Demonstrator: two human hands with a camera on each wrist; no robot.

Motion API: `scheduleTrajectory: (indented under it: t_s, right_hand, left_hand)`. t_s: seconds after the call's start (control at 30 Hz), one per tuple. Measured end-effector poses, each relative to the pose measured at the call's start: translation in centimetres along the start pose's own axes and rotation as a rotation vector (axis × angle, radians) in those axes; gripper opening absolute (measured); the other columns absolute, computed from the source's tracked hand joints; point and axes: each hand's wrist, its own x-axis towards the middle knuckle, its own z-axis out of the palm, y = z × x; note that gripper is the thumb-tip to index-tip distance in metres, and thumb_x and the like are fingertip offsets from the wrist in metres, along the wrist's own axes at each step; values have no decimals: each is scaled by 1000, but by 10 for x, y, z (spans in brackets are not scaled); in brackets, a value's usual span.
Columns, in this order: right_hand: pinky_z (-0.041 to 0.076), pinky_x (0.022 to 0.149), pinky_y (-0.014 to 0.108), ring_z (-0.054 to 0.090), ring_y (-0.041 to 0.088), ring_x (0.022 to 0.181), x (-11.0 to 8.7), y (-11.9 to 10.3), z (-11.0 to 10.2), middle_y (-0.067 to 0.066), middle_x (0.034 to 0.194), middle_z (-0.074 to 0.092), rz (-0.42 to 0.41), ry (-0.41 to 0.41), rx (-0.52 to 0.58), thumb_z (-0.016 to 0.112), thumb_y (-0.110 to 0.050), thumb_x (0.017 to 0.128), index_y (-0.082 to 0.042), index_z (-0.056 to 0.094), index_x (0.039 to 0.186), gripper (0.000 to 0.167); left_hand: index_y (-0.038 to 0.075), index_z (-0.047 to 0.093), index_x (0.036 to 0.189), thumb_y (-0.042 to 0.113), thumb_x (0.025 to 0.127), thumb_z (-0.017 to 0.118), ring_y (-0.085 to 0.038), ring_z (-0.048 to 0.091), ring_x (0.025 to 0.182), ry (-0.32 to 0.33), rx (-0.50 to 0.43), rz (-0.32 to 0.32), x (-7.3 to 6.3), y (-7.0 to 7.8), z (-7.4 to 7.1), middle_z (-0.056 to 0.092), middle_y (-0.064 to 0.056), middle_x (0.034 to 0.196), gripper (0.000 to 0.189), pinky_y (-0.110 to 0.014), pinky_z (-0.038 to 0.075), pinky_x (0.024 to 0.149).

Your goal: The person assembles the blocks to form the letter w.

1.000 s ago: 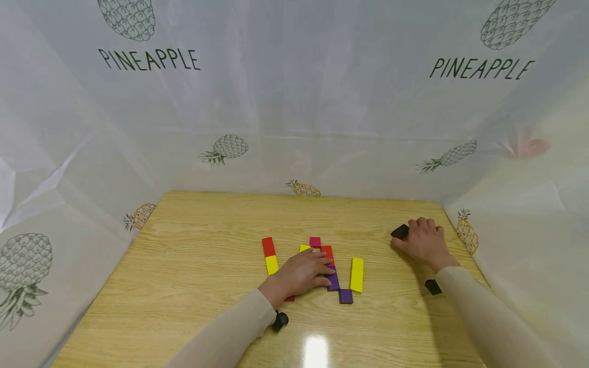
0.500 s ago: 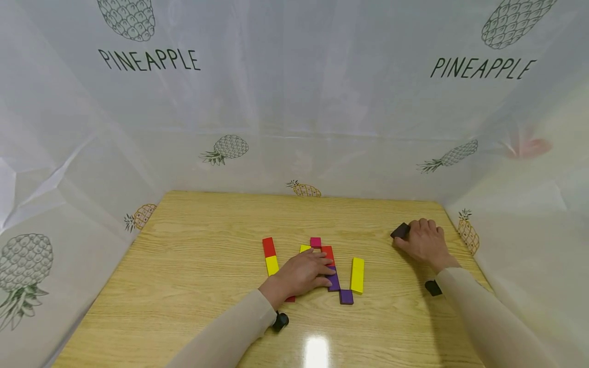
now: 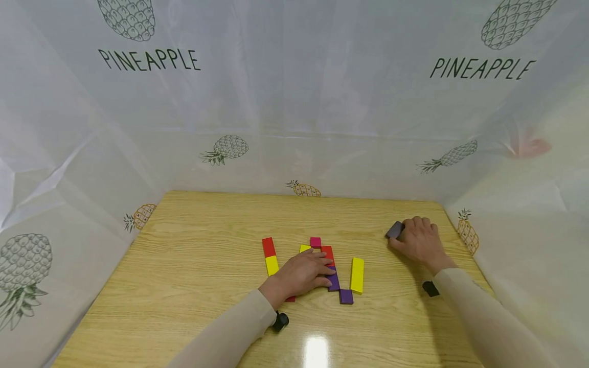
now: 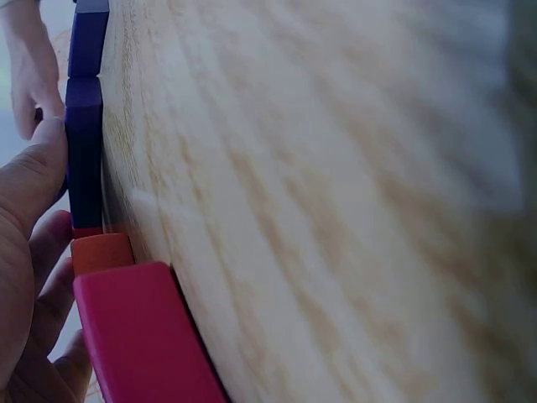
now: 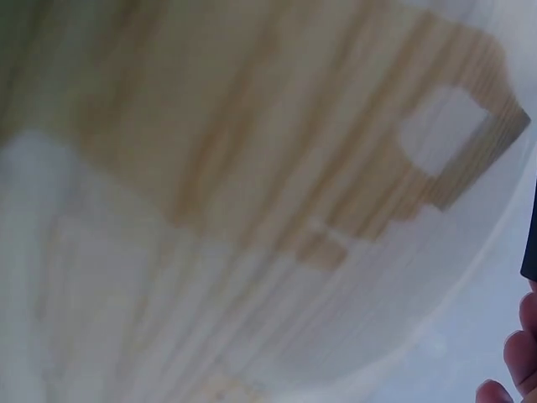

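My left hand rests over the middle of a zigzag line of coloured blocks, with its fingers spread across a red block and a purple block. In the left wrist view its thumb lies along a dark blue-purple block, with a pink-red block close by. A yellow block shows partly beyond the hand, which hides part of the line. Over at the right, my right hand pinches a dark grey block between thumb and fingers; only that block's edge shows in the right wrist view.
A small pink block, a small purple block and a yellow block belong to the line. Left of it lie another red block and a yellow one below. A pineapple-print curtain surrounds the wooden table.
My right hand has shifted slightly left with the dark grey block, which now shows more of its face and stands at a different tilt. The left hand and the line of blocks stay put.
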Motion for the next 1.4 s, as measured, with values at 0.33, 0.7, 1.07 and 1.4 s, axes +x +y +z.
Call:
scheduleTrajectory:
  t_s: [0.33, 0.7, 1.07, 1.4]
  right_hand:
    - [42, 91, 66, 50, 50, 113, 4, -22, 2, 32, 120, 58, -78, 3, 6, 68, -43, 96, 11, 59, 123, 62]
    - [45, 95, 63, 53, 46, 117, 9, -54, 3, 25, 122, 62, -201, 9, 23, 73, -43, 95, 9, 64, 126, 61]
    - [50, 96, 56, 55, 38, 109, 9, -70, 9, 21, 123, 65, -300, -40, 47, 73, -45, 95, 5, 65, 129, 61]
    - [51, 92, 54, 55, 36, 108, 9, -70, 12, 19, 121, 64, -338, -38, 25, 70, -43, 96, 5, 66, 128, 57]
  left_hand:
    - [30, 70, 142, 47, 106, 60, -15, 45, 152, 1, 0, 2, 1, -1, 2, 59, 8, 154, 40, -40, 28, 131]
    - [31, 69, 142, 47, 106, 60, -15, 44, 153, -6, -3, -2, 1, -2, 1, 59, 8, 154, 41, -41, 28, 131]
    - [31, 69, 142, 48, 106, 60, -15, 45, 152, -2, 12, 5, 1, -1, 2, 59, 8, 154, 41, -41, 29, 131]
    - [31, 70, 141, 48, 106, 60, -15, 45, 152, 1, 11, 4, 2, -2, 1, 59, 9, 154, 41, -41, 29, 131]
